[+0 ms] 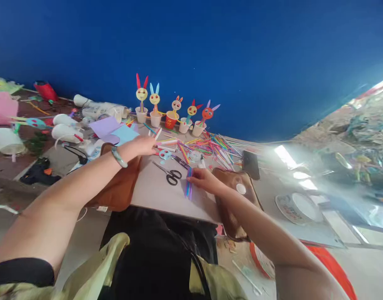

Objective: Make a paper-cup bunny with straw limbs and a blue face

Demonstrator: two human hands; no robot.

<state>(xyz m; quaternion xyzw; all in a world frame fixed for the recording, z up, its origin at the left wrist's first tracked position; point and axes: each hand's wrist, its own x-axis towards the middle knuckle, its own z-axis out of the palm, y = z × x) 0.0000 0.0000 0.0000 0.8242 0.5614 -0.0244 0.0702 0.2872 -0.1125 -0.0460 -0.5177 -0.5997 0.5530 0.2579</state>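
Note:
My right hand (202, 180) is closed round a few thin blue and purple sticks (189, 189), held upright over the table (160, 198). My left hand (145, 145) reaches to the markers at the table's middle; its fingertips are near a red-and-white marker (156, 152), and whether they grip it is unclear. Between the hands lie black-handled scissors (171, 176), a dark pen-like tool (180, 162) and a light blue cutout with red spots (165, 154). A clear tape roll (195, 156) rests beyond my right hand.
Five paper cups with rabbit-faced figures (176, 109) line the blue wall. Many coloured sticks (221, 150) lie before them. Brown cushions (124, 187) flank the work area. A phone (250, 164) and round tin (299, 208) sit right; coloured paper (105, 127) and cups (66, 133) left.

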